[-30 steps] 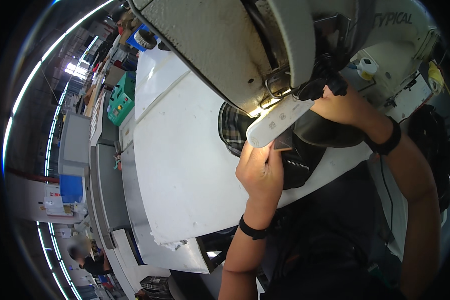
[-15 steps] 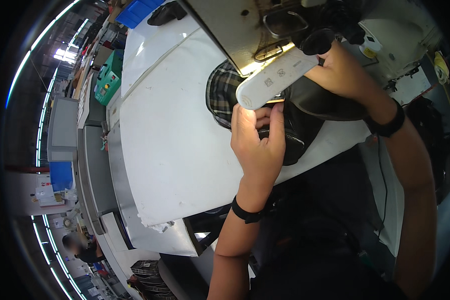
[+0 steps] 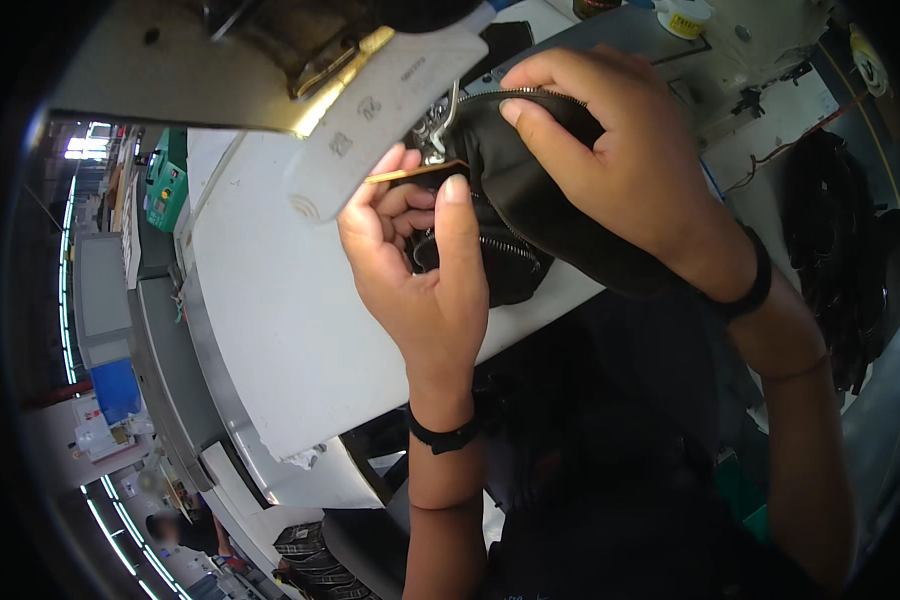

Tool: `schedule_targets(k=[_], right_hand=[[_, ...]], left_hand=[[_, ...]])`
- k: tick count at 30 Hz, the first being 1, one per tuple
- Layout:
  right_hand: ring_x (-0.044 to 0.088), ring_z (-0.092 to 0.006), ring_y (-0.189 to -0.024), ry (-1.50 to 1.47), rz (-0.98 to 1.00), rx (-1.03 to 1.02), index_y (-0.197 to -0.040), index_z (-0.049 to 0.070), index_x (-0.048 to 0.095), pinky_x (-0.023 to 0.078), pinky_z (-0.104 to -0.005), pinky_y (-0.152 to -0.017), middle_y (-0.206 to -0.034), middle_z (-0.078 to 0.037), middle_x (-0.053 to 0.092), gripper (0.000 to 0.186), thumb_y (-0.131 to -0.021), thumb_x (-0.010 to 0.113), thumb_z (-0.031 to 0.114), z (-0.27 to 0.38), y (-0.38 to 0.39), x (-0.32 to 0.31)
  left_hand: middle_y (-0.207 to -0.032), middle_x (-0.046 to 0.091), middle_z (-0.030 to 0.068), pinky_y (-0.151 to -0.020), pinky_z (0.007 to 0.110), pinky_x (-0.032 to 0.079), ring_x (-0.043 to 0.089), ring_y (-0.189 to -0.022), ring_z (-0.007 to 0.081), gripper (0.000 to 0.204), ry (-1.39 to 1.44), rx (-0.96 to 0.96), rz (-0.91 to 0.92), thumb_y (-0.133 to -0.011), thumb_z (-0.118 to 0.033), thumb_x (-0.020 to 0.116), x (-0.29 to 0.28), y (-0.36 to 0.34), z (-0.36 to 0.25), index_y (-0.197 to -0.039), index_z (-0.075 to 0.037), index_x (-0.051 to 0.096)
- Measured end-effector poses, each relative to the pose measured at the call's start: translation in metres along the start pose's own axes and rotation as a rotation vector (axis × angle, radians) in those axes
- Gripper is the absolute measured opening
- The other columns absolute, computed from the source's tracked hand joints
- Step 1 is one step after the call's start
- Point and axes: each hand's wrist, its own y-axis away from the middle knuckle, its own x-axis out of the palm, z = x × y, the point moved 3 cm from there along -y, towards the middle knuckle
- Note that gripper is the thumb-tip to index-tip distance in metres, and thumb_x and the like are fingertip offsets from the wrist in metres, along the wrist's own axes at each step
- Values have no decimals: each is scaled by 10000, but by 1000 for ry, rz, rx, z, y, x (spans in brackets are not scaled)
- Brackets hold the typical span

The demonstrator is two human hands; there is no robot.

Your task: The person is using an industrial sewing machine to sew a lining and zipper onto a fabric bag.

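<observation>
My left hand (image 3: 420,280) pinches a narrow tan strip (image 3: 425,167) beside the metal presser foot (image 3: 435,150) of a sewing machine (image 3: 180,70). A white oblong light fitting (image 3: 370,110) hangs over that hand's fingertips and partly hides them. Between and under both hands lies a black fabric piece (image 3: 570,240) with silver zippers. My right hand (image 3: 640,170) grips its upper zipper edge to the right of the needle area, with the thumb on top. The needle itself is too small to make out.
A white table (image 3: 270,350) lies under the work. At left are a green case (image 3: 166,180) and a blue panel (image 3: 115,390). A white-and-yellow bottle (image 3: 682,16) stands behind; dark material (image 3: 830,260) is piled at right. A co-worker (image 3: 185,530) is at lower left.
The view has shifted, putting the machine and my left hand further left. My right hand has come out from behind the light fitting and now shows gripping the black piece's zipper edge.
</observation>
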Motion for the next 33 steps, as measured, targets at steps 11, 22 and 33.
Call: schedule_targets(k=[11,22,33], right_hand=[[599,-37,-715,-376,185,496,-1086,1,685,479,-232,-683,-773,-15,695,163,-966,719,106,15,34,2],[472,-56,-641,-419,193,412,-1039,-5,672,398,-259,-597,-664,11,554,141,-989,679,127,17,31,8],[646,-272,-756,-6,-33,-102,-940,79,677,493,-387,-672,-775,-64,649,81,-894,720,128,20,16,18]], left_hand=[[-1109,703,85,-771,271,551,686,-881,135,234,-247,64,131,-924,-40,752,-14,-24,11,-1145,1,683],[-1139,684,99,-958,298,506,639,-1042,147,339,160,-231,216,-975,-82,740,-13,-33,10,-1262,50,617],[-1195,697,124,-1014,308,503,649,-1103,163,350,265,-316,190,-956,-75,767,-16,-32,18,-1249,79,654]])
